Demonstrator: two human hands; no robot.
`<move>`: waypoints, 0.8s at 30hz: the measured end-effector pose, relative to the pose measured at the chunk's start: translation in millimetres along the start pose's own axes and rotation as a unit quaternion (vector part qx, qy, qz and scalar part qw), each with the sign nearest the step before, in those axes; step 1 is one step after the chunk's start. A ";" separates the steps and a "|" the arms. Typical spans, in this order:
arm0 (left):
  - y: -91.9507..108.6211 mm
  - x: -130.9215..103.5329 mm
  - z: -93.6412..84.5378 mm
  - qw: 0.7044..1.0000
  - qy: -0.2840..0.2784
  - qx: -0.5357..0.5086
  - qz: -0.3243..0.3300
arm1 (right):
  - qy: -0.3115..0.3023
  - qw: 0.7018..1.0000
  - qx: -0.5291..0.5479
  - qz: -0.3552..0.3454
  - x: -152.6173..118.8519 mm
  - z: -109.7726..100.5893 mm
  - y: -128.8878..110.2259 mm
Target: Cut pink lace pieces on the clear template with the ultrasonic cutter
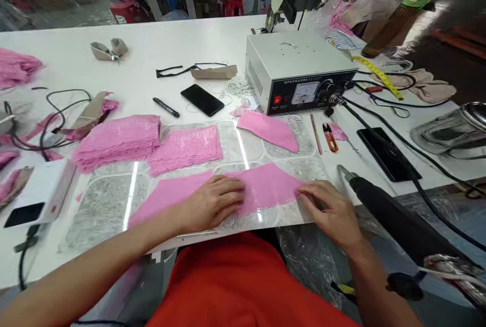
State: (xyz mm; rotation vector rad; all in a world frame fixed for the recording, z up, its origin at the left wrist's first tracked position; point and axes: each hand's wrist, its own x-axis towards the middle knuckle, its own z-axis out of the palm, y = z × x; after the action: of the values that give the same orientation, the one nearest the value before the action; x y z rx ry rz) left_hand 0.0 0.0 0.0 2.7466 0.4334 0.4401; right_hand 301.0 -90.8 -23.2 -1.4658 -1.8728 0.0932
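Observation:
Pink fabric (pixel 268 185) with a lacy lower edge lies flat on a patterned clear mat (pixel 110 205) near the table's front edge. My left hand (pixel 218 200) rests on the fabric with its fingers stretched flat. At the right tip of the piece, my right hand (pixel 330 208) pinches the edge between thumb and fingers. Beyond the hands sit a folded stack of pink lace (pixel 121 139), a smaller lace pile (pixel 188 147) and a smooth pink cut piece (pixel 268 129).
A grey control box (pixel 299 64) stands at the back right, its cable running to a black handheld tool (pixel 398 220) beside my right arm. Orange thread snips (pixel 330 137), a phone (pixel 202 99), a marker (pixel 166 107) and a white device (pixel 41 193) lie around the mat.

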 end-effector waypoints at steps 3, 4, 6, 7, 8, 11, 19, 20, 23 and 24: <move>-1.1 -2.0 2.6 0.998 -0.026 0.047 0.022 | 0.009 0.999 -0.034 -0.013 -2.2 0.0 3.3; -1.7 -2.6 2.7 0.997 -0.032 0.057 0.028 | 0.012 0.999 -0.041 -0.013 -3.2 0.0 4.4; -3.7 -3.0 1.4 0.996 -0.039 0.069 0.032 | 0.016 0.999 -0.045 -0.008 -6.4 -0.1 6.9; -5.1 -2.0 0.3 0.996 -0.042 0.070 0.035 | 0.022 0.999 -0.043 0.000 -8.7 -0.3 8.2; -6.7 0.2 -0.8 0.996 -0.046 0.070 0.041 | 0.033 0.999 -0.040 0.010 -11.4 -0.5 9.6; -11.9 17.4 -1.7 0.993 -0.068 0.068 0.072 | 0.083 0.995 -0.037 0.046 -22.1 -2.0 13.3; -21.4 100.2 23.3 0.976 -0.144 0.034 0.159 | 0.125 0.989 -0.069 0.040 -39.4 -2.8 11.0; -22.3 105.4 26.5 0.974 -0.153 0.032 0.165 | 0.116 0.990 -0.077 0.032 -39.5 -2.0 10.3; -24.7 111.8 32.5 0.967 -0.178 0.026 0.180 | 0.098 0.989 -0.105 0.025 -40.0 0.7 9.7; -25.3 112.0 33.4 0.965 -0.183 0.025 0.184 | 0.095 0.989 -0.110 0.026 -40.4 1.5 9.9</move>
State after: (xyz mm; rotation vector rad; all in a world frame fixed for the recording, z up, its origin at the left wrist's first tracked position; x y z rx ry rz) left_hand 107.0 52.3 -11.4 2.8707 -0.1637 -0.0043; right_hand 311.0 -121.7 -49.2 -1.6100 -1.7322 -0.2282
